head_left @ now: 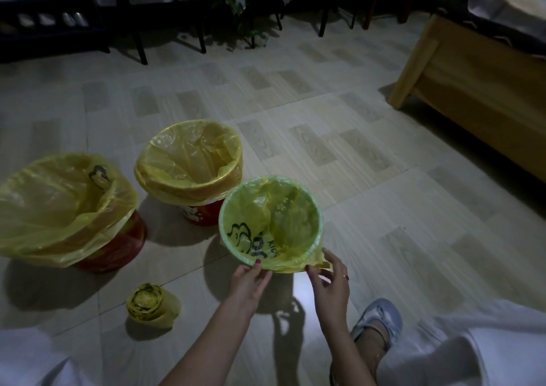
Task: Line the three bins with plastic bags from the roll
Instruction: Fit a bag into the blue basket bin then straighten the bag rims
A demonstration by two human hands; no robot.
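The tiled floor (339, 113) carries three bag-lined bins: a red bin (115, 246) at left, a second red bin (201, 215) behind, and a green bin (270, 223) nearest. A roll (152, 301) lies just in front.

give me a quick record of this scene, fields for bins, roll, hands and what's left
left bin: red, yellow bag folded over rim
middle bin: red, yellow bag folded over rim
near bin: green, yellow bag inside, edge not yet over most of the rim
roll: yellow, on floor, apart from the bins
left hand: at near rim of the green bin
right hand: pinches bag edge
left to do: fold the last bag over the rim
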